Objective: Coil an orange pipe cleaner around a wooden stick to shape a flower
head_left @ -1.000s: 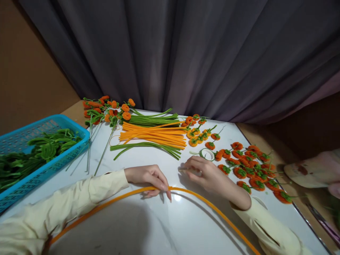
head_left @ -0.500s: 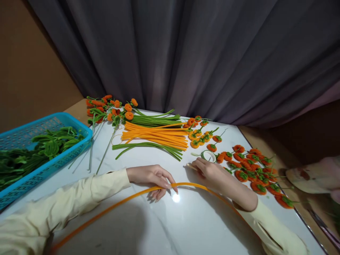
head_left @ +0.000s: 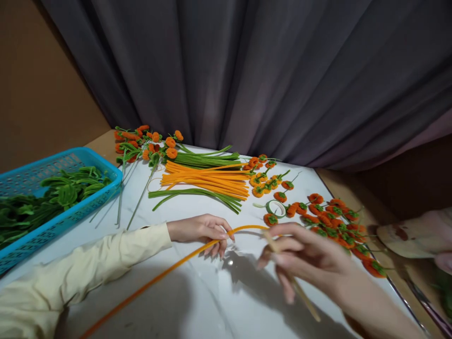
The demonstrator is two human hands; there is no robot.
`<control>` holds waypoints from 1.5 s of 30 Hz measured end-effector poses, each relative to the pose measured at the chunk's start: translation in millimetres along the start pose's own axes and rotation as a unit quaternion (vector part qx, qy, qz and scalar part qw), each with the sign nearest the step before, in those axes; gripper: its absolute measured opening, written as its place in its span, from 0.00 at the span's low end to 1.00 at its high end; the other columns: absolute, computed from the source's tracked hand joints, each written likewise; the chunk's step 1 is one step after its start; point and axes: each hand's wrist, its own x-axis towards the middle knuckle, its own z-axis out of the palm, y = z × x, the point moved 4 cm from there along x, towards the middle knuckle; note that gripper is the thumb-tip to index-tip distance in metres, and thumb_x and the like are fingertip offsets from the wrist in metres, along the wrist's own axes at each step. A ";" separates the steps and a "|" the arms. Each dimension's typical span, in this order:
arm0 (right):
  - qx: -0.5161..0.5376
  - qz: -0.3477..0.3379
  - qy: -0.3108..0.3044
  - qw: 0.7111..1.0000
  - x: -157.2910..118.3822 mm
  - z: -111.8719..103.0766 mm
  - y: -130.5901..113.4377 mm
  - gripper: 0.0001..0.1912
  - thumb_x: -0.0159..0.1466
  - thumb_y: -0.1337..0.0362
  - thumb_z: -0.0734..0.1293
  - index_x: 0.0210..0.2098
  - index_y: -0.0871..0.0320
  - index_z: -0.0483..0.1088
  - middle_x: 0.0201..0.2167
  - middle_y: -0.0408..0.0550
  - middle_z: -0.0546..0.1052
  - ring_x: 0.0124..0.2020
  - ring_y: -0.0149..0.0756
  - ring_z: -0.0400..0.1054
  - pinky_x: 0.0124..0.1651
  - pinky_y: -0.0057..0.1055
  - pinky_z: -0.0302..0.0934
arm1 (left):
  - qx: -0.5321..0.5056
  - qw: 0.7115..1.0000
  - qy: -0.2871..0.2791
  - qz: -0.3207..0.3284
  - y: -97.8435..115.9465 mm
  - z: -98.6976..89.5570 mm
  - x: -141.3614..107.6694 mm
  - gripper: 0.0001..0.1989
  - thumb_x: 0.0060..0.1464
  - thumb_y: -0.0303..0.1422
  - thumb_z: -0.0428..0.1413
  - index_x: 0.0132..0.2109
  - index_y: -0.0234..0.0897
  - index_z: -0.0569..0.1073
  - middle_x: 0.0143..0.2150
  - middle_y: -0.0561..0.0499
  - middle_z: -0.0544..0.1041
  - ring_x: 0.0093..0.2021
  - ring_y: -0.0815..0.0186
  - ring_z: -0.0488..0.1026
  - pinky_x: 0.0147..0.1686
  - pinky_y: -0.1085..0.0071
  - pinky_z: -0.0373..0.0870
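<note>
My left hand (head_left: 205, 230) pinches a long orange pipe cleaner (head_left: 155, 280) between thumb and fingers, over the middle of the white table. The pipe cleaner arches across to my right hand (head_left: 318, 256) and runs down to the lower left. In my right hand is a thin wooden stick (head_left: 303, 296), gripped at a slant and raised above the table. The far end of the pipe cleaner passes behind the right fingers, so I cannot tell whether they hold it too.
Bundles of orange pipe cleaners (head_left: 205, 179) and green pipe cleaners (head_left: 208, 161) lie ahead. Orange pipe-cleaner flowers (head_left: 335, 219) spread to the right, beside a tape roll (head_left: 276, 209). A blue basket (head_left: 106, 181) with green leaves (head_left: 67, 190) stands left. A grey curtain (head_left: 219, 70) hangs behind.
My right hand has lifted off the table and come nearer the camera with the wooden stick, uncovering a flower beside the tape roll. My left hand keeps its pinch, almost still.
</note>
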 end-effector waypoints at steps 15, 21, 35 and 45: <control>0.299 0.054 0.053 0.951 46.2 38.7 88.4 0.17 0.58 0.57 0.67 0.33 0.58 0.54 0.23 0.42 0.73 0.16 0.25 0.62 0.21 0.22 0.54 | 0.001 0.999 0.025 0.044 2.7 0.0 2.4 0.12 0.55 0.35 0.54 0.41 0.30 0.62 0.28 0.45 0.74 0.21 0.70 0.69 0.18 0.78 0.60; 0.258 0.043 0.017 0.965 50.8 37.2 95.2 0.14 0.62 0.58 0.64 0.28 0.63 0.64 0.20 0.44 0.70 0.14 0.21 0.55 0.19 0.22 0.47 | -0.006 0.999 0.029 0.039 4.9 -0.3 1.6 0.13 0.54 0.36 0.54 0.40 0.30 0.63 0.27 0.46 0.74 0.21 0.71 0.68 0.18 0.78 0.59; 0.289 0.011 0.028 0.957 52.7 42.0 95.6 0.16 0.58 0.56 0.67 0.33 0.58 0.56 0.26 0.45 0.74 0.23 0.30 0.67 0.27 0.28 0.61 | 0.024 0.988 0.150 0.023 -5.1 8.3 4.6 0.16 0.56 0.42 0.51 0.32 0.31 0.64 0.17 0.55 0.66 0.14 0.77 0.55 0.14 0.80 0.51; 0.320 -0.002 0.036 0.947 52.5 38.1 92.5 0.15 0.59 0.60 0.67 0.34 0.57 0.54 0.27 0.44 0.74 0.26 0.30 0.68 0.33 0.30 0.61 | -0.092 0.984 0.152 -0.002 -3.4 11.9 4.8 0.16 0.52 0.38 0.56 0.25 0.29 0.65 0.16 0.56 0.63 0.13 0.80 0.49 0.12 0.80 0.43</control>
